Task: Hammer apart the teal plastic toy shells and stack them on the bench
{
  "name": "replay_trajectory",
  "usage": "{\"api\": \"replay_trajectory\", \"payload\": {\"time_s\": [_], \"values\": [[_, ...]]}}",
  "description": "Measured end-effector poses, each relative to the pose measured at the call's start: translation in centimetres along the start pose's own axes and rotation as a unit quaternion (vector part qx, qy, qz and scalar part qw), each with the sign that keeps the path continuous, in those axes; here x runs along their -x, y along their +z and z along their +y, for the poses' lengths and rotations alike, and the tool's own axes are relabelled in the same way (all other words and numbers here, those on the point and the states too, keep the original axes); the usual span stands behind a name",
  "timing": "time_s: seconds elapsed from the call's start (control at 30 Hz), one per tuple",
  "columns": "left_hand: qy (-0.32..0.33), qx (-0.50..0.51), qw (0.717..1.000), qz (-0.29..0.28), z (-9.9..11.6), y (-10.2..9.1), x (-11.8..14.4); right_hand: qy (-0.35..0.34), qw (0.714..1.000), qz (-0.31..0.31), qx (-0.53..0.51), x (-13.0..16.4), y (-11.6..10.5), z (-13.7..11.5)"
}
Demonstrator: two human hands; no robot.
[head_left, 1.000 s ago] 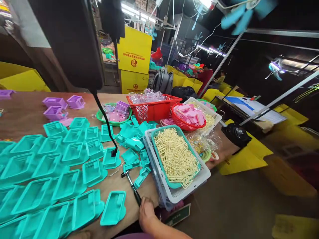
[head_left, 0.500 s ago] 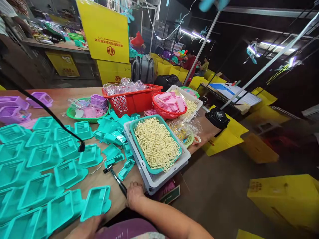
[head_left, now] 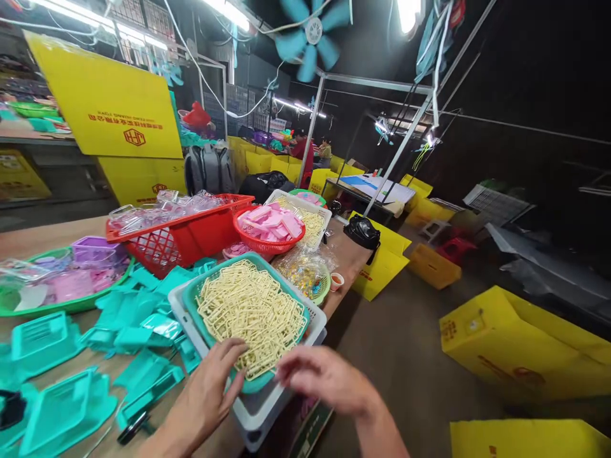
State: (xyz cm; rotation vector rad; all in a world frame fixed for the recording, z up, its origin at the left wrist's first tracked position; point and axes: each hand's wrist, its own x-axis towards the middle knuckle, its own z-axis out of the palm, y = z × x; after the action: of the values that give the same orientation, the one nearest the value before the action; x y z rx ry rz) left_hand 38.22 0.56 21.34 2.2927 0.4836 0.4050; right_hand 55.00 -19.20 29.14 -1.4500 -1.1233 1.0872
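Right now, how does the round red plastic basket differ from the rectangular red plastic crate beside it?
The round red plastic basket is shallow and bowl-shaped; the rectangular red plastic crate is boxier and larger. The basket holds flat pink pieces; the crate holds clear plastic pieces. Both have red lattice walls.

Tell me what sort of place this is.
Most likely a small factory assembly workshop. The long table is covered with identical teal plastic parts, a teal tray holds a heap of cream clips, and yellow cartons are stacked around the floor.

yellow carton point(head_left: 107, 108), red print unreadable
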Motion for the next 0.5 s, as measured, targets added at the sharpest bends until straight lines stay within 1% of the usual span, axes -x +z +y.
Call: {"api": "replay_trajectory", "payload": {"time_s": [0.03, 0.07, 0.1, 0.13, 0.17, 0.2, 0.23, 0.27, 0.33, 0.37, 0.43, 0.5], "values": [[0.005, 0.026, 1.0, 0.011, 1.3, 0.1, -2.0, -0.015, 0.996, 0.084, -0.023, 0.1, -3.2, -0.5], [-0.004, 0.061, 0.998, 0.022, 2.4, 0.2, -4.3, -0.022, 0.986, 0.164, -0.035, -0.2, -6.4, -0.6], [-0.028, 0.111, 0.993, 0.035, 3.4, 0.2, -6.8, -0.023, 0.97, 0.237, -0.047, -0.8, -9.6, -0.2], [-0.066, 0.168, 0.982, 0.055, 4.2, 0.2, -9.6, -0.02, 0.95, 0.305, -0.061, -1.6, -12.7, 0.5], [-0.13, 0.244, 0.958, 0.078, 4.7, 0.2, -12.5, -0.01, 0.928, 0.365, -0.077, -2.8, -15.5, 1.4], [-0.202, 0.329, 0.916, 0.107, 4.9, 0.2, -15.7, 0.002, 0.905, 0.414, -0.093, -4.1, -18.1, 2.4], [-0.232, 0.351, 0.897, 0.138, 4.9, 0.1, -18.9, 0.011, 0.89, 0.445, -0.102, -5.4, -20.4, 3.4], [-0.256, 0.36, 0.883, 0.159, 4.6, -0.1, -22.0, 0.018, 0.88, 0.463, -0.107, -6.9, -22.3, 4.4], [-0.316, 0.37, 0.852, 0.193, 3.4, -0.5, -27.5, 0.025, 0.877, 0.469, -0.107, -9.6, -25.3, 5.8], [-0.342, 0.375, 0.838, 0.2, 2.7, -0.7, -29.7, 0.027, 0.879, 0.465, -0.105, -10.9, -26.4, 6.4], [-0.392, 0.387, 0.811, 0.198, 1.2, -1.1, -32.9, 0.028, 0.883, 0.459, -0.092, -13.5, -28.3, 7.2], [-0.429, 0.401, 0.789, 0.182, -0.1, -1.4, -34.6, 0.035, 0.881, 0.468, -0.069, -16.2, -30.2, 7.9]]}}
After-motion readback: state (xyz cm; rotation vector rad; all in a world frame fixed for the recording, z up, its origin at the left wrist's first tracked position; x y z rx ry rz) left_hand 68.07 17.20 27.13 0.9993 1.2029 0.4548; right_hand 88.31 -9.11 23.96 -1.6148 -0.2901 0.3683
